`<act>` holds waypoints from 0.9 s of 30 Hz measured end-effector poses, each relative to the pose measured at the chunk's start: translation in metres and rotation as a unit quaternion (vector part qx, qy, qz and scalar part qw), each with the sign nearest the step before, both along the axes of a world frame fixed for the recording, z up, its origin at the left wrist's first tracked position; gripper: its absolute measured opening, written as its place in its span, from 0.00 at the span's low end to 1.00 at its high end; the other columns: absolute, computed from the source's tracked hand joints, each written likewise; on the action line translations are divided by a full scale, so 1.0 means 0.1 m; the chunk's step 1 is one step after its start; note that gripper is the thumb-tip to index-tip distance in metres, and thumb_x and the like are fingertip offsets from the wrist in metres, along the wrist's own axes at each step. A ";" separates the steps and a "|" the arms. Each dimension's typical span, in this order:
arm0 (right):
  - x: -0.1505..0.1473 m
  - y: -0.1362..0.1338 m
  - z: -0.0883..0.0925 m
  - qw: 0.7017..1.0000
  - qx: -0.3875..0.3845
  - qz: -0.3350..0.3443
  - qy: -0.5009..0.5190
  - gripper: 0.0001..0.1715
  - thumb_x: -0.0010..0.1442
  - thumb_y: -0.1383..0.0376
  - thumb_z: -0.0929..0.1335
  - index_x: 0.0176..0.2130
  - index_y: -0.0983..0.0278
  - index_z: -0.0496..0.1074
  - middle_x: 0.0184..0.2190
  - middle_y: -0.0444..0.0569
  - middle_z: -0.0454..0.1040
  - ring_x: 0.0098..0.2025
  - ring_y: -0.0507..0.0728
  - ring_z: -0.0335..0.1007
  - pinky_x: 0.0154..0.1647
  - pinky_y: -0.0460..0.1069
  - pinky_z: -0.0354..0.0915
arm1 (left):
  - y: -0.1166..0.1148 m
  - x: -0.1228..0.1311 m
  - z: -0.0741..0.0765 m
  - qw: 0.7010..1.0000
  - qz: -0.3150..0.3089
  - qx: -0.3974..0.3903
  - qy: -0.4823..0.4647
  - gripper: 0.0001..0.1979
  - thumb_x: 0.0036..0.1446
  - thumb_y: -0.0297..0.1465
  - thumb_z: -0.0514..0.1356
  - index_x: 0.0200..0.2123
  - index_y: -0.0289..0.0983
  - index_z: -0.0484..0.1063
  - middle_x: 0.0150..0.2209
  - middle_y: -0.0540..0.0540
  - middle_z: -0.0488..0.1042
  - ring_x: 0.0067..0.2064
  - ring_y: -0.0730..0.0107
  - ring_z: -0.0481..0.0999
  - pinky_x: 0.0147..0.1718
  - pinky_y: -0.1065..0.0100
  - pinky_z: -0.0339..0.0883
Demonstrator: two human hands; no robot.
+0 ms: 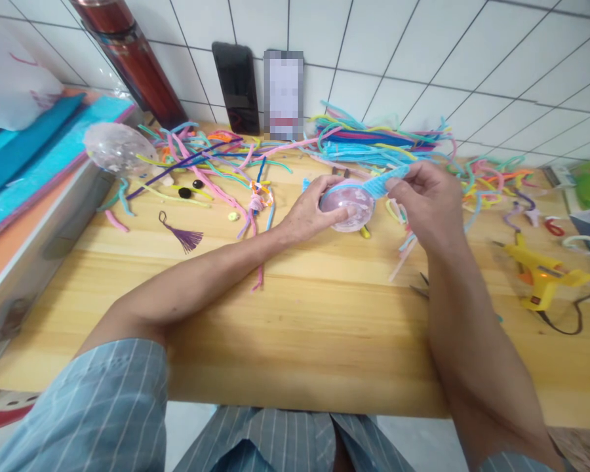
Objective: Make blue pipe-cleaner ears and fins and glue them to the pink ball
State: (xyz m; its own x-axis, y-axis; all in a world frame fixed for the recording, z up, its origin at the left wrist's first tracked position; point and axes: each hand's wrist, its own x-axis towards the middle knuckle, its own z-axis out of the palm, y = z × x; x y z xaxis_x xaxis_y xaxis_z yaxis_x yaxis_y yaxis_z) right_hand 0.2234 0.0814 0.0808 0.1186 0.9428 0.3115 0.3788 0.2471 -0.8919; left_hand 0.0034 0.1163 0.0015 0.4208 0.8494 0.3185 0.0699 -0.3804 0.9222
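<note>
My left hand is wrapped round a clear plastic ball with a pinkish tint, its thumb lying across the near side. Light blue pipe cleaners lie side by side as a flat band and run along the ball's upper rim. At the band's right end, my right hand pinches it between thumb and fingers. Under the right wrist, the tips of scissors show on the table; the rest of them is hidden. Loose pipe cleaner ends lie beneath both hands.
Heaps of coloured pipe cleaners line the tiled wall. Two phones and a red thermos lean there. A yellow glue gun lies right, its cord trailing. Left are a purple tassel, another clear ball and a box.
</note>
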 end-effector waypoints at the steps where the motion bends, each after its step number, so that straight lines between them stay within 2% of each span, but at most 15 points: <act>1: 0.00 0.00 0.00 1.000 0.000 0.000 0.000 0.10 0.59 0.67 0.77 0.29 0.60 0.75 0.25 0.38 0.73 0.28 0.49 0.64 0.34 0.48 0.65 | 0.00 0.00 0.00 1.000 0.001 0.000 0.000 0.33 0.59 0.51 0.70 0.61 0.40 0.69 0.67 0.35 0.73 0.69 0.48 0.73 0.69 0.49 0.67; 5: 0.01 0.01 -0.01 1.000 0.012 0.005 -0.009 0.11 0.58 0.62 0.79 0.30 0.59 0.76 0.25 0.39 0.74 0.28 0.50 0.64 0.34 0.49 0.66 | 0.01 0.01 -0.02 1.000 0.002 0.002 -0.001 0.34 0.59 0.52 0.70 0.61 0.41 0.69 0.67 0.36 0.74 0.68 0.49 0.73 0.69 0.50 0.68; 11: 0.01 0.02 -0.03 1.000 0.000 0.011 -0.002 0.09 0.59 0.69 0.77 0.30 0.60 0.76 0.26 0.39 0.75 0.29 0.49 0.67 0.34 0.48 0.65 | 0.02 0.01 -0.02 1.000 0.000 0.002 0.000 0.35 0.59 0.52 0.70 0.62 0.40 0.69 0.67 0.35 0.74 0.68 0.48 0.74 0.69 0.49 0.68; 22: -0.01 0.02 -0.04 1.000 0.004 0.017 0.004 0.12 0.59 0.72 0.77 0.29 0.60 0.75 0.24 0.38 0.73 0.27 0.49 0.64 0.34 0.49 0.65 | 0.01 0.01 -0.01 1.000 -0.002 0.001 -0.004 0.35 0.59 0.53 0.70 0.62 0.40 0.69 0.66 0.36 0.74 0.68 0.49 0.74 0.68 0.51 0.68; 27: 0.03 0.05 -0.12 1.000 0.010 0.019 -0.012 0.12 0.59 0.63 0.80 0.32 0.59 0.75 0.28 0.40 0.75 0.29 0.51 0.69 0.34 0.50 0.66 | 0.01 0.01 -0.01 1.000 -0.002 0.003 -0.007 0.35 0.59 0.52 0.70 0.61 0.38 0.68 0.66 0.35 0.74 0.68 0.50 0.74 0.69 0.52 0.68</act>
State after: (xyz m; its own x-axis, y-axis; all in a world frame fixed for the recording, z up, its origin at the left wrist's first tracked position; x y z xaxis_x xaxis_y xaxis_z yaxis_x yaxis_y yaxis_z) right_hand 0.2261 0.0859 0.0687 0.0755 0.9402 0.3322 0.3910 0.2786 -0.8772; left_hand 0.0043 0.1172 0.0004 0.4204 0.8455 0.3292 0.0557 -0.3862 0.9207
